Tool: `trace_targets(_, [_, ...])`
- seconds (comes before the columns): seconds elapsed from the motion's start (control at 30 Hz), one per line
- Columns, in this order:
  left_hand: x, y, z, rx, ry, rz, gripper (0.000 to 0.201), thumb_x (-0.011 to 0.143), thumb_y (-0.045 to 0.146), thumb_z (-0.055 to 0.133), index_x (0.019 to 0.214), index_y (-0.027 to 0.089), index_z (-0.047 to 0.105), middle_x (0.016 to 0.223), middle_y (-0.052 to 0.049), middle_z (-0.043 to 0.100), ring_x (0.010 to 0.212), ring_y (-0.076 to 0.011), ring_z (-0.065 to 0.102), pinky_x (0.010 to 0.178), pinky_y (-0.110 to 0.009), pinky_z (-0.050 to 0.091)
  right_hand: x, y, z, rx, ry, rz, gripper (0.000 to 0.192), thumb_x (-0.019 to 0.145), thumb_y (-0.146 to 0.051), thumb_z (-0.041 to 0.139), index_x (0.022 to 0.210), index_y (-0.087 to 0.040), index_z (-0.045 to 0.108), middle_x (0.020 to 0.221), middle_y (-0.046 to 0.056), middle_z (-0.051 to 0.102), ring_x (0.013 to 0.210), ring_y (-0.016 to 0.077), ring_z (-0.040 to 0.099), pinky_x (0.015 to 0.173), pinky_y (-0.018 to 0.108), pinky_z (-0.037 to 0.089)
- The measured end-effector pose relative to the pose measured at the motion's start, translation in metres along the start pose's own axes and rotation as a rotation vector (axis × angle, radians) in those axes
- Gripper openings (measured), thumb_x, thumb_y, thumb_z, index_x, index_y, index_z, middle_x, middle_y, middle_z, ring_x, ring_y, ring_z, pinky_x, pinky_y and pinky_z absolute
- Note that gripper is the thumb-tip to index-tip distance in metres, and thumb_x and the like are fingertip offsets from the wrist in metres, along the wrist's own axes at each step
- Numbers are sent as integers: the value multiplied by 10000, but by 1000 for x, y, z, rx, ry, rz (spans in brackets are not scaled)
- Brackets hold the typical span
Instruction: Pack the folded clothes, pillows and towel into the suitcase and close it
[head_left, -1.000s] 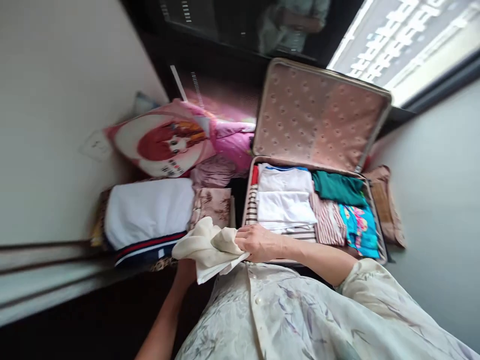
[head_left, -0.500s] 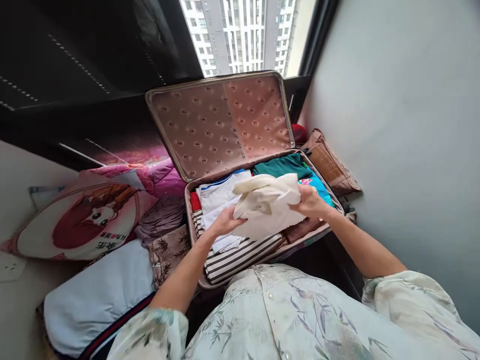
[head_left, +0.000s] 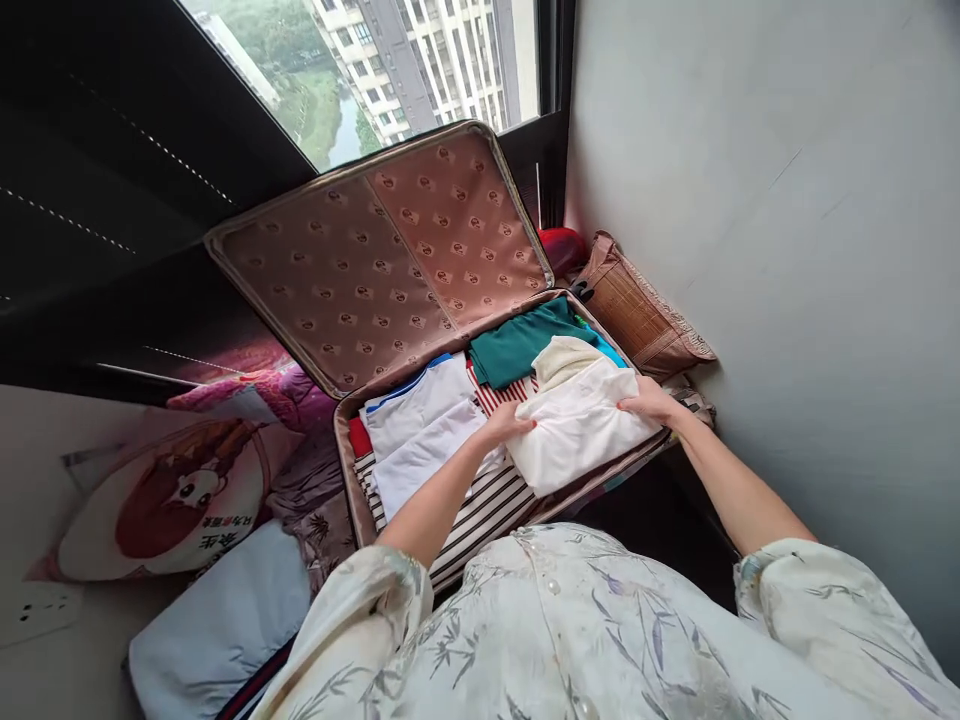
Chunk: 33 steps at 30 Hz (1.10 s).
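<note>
Inside the open suitcase point(head_left: 352, 440), on the packed clothes at its right end, the left hand point(head_left: 508, 424) and right hand point(head_left: 651, 402) are pressing fingers, flattened and gripping nothing, onto the cream garment point(head_left: 577, 425), apparently light, soft and best pinched at its folded edges.

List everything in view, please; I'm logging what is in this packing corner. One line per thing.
suitcase: 1, brown patterned lining, open below the window
cream cloth: 1, on the clothes at the suitcase's right, under both hands
green garment: 1, folded, rear of suitcase
white garments: 2, folded, left in suitcase
striped garment: 1, white and dark, front of suitcase
cartoon pillow: 1, pink, left of suitcase
woven bag: 1, brown, by right wall
window: 1, shows buildings
left hand: on the cloth's left edge
right hand: on the cloth's right edge
</note>
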<state>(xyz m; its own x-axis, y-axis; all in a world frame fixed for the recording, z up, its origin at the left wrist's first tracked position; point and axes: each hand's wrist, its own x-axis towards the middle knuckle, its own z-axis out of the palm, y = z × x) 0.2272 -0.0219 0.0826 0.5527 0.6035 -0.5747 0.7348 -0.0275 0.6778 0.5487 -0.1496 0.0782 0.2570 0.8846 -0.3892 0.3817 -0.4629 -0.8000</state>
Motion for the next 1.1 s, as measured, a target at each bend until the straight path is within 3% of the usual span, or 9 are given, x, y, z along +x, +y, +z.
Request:
trace_targets(0.07, [-4,1,13,126,-8,-14,355,767,333,776,1044,142,663,1023,-85,716,1006,-272,670,823,-310,514,3,9,-9,-105,-35,-25,481,565,-226,701,1044,-175,694,1019,63,771,966,283,702,837,342,544])
trace_targets(0.27, [-27,5,53,273,339,135,645,783,256,787,1359,207,502,1341,-122,617,1261,-276,589,1053,-394,459,-2,27,3,-450,163,1,528,754,-387,660,1228,-181,553,1035,143,746,970,348,699,779,387,530])
trace_targets(0.37, [-34,10,56,193,251,18,738,733,280,845,1377,180,498,1268,-127,665,1188,-293,637,989,-387,495,-9,34,13,-428,233,-21,601,788,-390,629,1337,-191,485,1103,146,724,1007,355,694,777,399,540])
trace_targets(0.43, [-38,16,57,214,164,-17,560,763,282,814,1261,167,585,1134,-98,708,1099,-286,668,928,-367,507,-13,35,15,-429,266,-67,734,798,-372,631,1466,-187,388,1226,163,681,1081,359,679,825,419,553])
trace_targets(0.57, [-50,28,70,466,125,162,174,836,212,701,1001,181,657,1073,-80,687,1046,-256,653,878,-336,487,-13,25,5,-625,208,-284,966,799,-325,681,1630,-241,197,1438,181,517,1267,381,590,977,480,537])
trace_targets(0.7, [-64,34,87,733,51,467,158,861,183,669,1017,186,639,1107,-106,645,1066,-265,594,905,-366,451,-1,9,-15,-807,10,-408,1105,702,-203,751,1644,-361,194,1591,140,344,1340,375,529,1002,481,525])
trace_targets(0.8, [-69,33,93,817,-34,637,121,931,194,591,1046,184,628,1103,-112,629,1042,-258,571,893,-373,440,9,-2,-27,-874,-138,-449,979,703,-150,719,1583,-385,361,1502,96,473,1248,326,571,950,423,523])
trace_targets(0.93, [-71,27,93,793,-46,665,115,937,178,568,1037,187,624,1117,-118,619,1046,-263,558,894,-383,445,14,-9,-35,-901,-278,-573,491,799,-180,651,1272,-310,679,1065,68,660,1015,256,586,843,340,495])
trace_targets(1.1, [-77,16,87,512,10,579,275,827,131,670,1082,207,599,1302,-112,598,1197,-272,554,1003,-388,452,-9,-4,-44,-865,-174,-698,148,817,-222,649,936,-238,735,1087,117,653,1032,271,546,906,391,470])
